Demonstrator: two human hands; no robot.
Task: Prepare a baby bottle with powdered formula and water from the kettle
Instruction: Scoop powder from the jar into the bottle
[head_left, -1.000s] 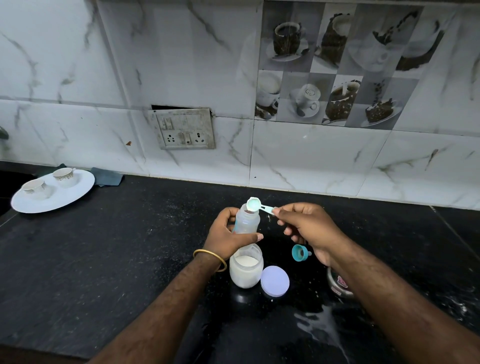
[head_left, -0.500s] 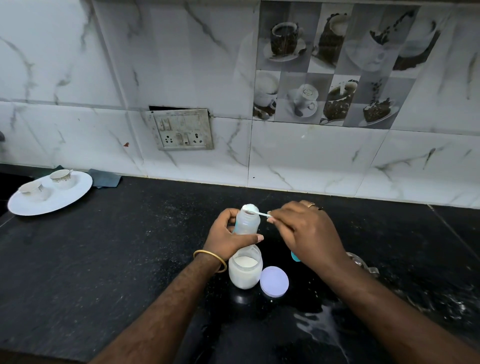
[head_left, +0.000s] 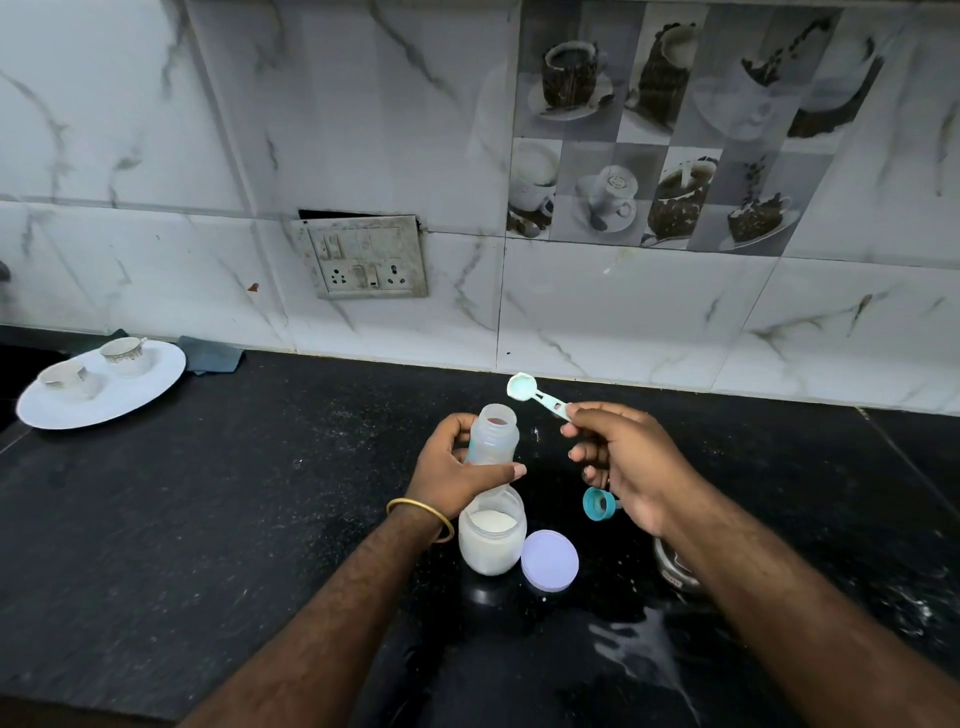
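Baby bottle (head_left: 493, 436) stands upright and uncapped on the black counter (head_left: 208, 519), the left hand (head_left: 457, 467) wrapped round its body. Right hand (head_left: 623, 462) pinches the handle of a pale scoop (head_left: 524, 389), its bowl just above and right of the bottle's mouth. Open formula jar (head_left: 491, 535) sits directly below the bottle, nearer the left hand, with its lid (head_left: 549, 560) alongside. No legible writing.

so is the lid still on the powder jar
No, the powder jar stands open with white powder showing, and its round lid lies flat on the counter beside it.
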